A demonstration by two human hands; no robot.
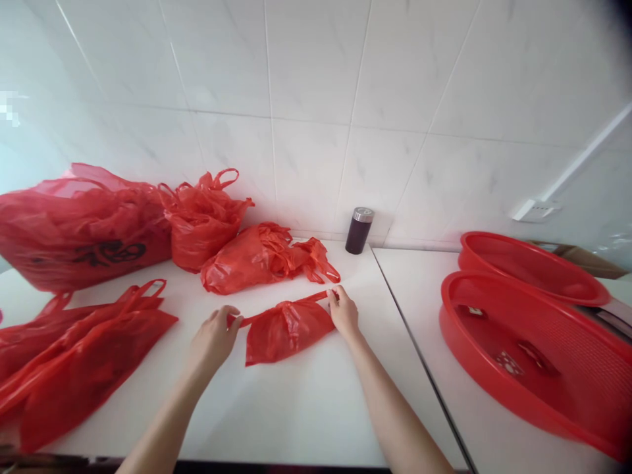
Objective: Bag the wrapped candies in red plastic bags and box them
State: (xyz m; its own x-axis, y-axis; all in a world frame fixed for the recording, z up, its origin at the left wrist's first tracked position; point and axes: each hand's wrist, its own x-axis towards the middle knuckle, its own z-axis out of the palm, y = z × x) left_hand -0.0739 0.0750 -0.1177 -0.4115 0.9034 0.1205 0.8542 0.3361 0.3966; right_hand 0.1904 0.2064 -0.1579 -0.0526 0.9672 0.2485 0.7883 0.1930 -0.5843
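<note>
A small red plastic bag lies on the white counter between my hands. My left hand pinches its left handle, fingers closed. My right hand pinches the right handle, pulled out to the side. The bag is stretched between the two grips and rests flat on the counter.
More red bags lie around: a crumpled one just behind, a knotted one, a large printed one at far left, flat ones at left front. A dark jar stands by the tiled wall. Two red baskets sit at right.
</note>
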